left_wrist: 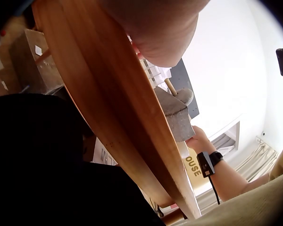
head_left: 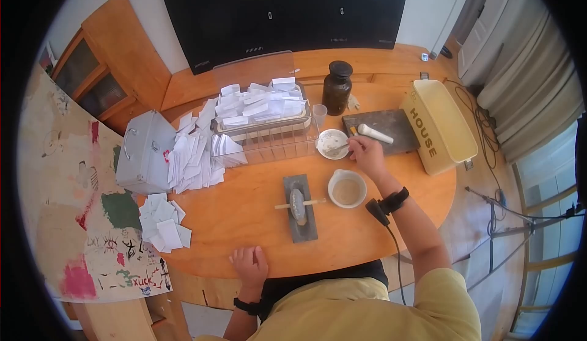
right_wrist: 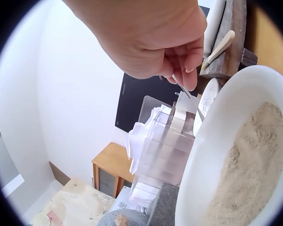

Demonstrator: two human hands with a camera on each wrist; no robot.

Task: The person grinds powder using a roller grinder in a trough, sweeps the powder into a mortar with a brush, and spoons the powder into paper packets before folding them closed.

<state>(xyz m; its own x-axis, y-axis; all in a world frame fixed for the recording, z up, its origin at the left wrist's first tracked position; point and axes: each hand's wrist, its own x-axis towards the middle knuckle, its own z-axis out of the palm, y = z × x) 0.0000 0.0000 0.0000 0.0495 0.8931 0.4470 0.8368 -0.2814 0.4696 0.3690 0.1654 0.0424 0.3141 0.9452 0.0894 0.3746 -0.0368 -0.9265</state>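
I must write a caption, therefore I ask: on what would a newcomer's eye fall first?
Probably the mass of white paper slips in and beside the clear container, on the left of the table. Next, the yellow bin marked HOUSE at its right end, and the right hand holding a thin tool at the small white dish.
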